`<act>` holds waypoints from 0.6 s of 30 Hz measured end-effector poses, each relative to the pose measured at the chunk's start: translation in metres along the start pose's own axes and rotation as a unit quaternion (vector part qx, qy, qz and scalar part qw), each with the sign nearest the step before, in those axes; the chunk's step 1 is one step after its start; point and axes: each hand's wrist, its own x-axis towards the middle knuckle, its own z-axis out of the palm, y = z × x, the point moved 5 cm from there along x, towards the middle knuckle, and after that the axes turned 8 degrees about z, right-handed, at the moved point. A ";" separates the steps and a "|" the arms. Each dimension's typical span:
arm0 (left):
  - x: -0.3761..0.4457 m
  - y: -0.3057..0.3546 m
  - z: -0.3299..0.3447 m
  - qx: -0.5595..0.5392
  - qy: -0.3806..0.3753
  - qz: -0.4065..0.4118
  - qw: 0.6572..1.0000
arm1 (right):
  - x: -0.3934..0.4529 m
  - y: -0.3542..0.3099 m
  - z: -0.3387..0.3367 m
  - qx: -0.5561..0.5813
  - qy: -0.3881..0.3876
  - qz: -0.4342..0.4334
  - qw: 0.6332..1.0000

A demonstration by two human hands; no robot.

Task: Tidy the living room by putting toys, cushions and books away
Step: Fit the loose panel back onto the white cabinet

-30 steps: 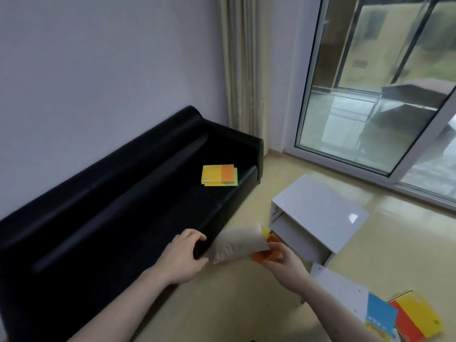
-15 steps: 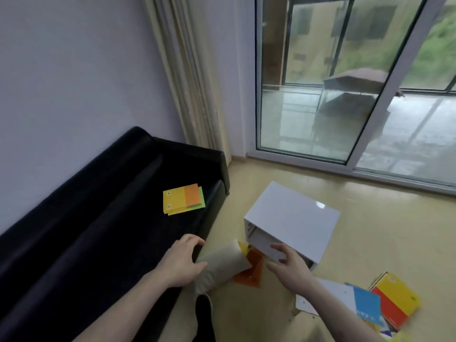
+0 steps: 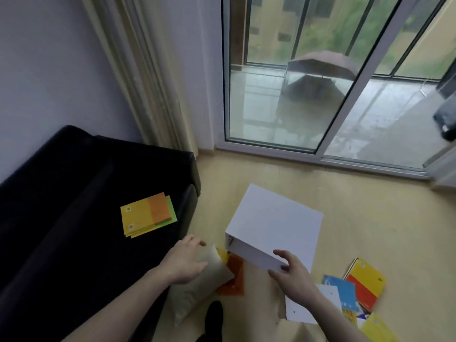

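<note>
A: What is held by the left hand (image 3: 184,261)?

B: A beige cushion (image 3: 197,285) is gripped at its upper end, fingers curled over the top and thumb pressed along the side; the cushion is seen just left of the white cabinet (image 3: 274,227), slanting down towards the floor (image 3: 370,218).

A: And the right hand (image 3: 291,274)?

B: It is laid against the cabinet's near front edge with fingers spread and relaxed; nothing is gripped by it.

A: What is seen of the books?

B: 1 orange book (image 3: 233,277) is lying flat at the cabinet's front left corner, partly covered by the cushion; a scattered pile of books (image 3: 362,287) is spread on the floor to the cabinet's front right, beside a white panel (image 3: 306,309); a yellow, orange and green stack (image 3: 148,214) is placed on the black sofa (image 3: 61,206), left of the cabinet.
</note>
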 end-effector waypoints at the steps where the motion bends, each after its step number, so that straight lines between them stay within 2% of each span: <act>1: 0.011 -0.003 -0.003 -0.002 -0.005 0.003 1.000 | 0.007 -0.007 0.002 0.002 0.005 -0.001 1.000; 9: 0.060 -0.014 -0.010 -0.018 -0.027 0.005 0.999 | 0.034 -0.019 0.013 0.033 0.001 0.041 0.999; 18: 0.065 0.006 0.015 -0.030 -0.017 -0.012 0.999 | 0.040 0.016 -0.010 0.019 -0.016 0.062 0.998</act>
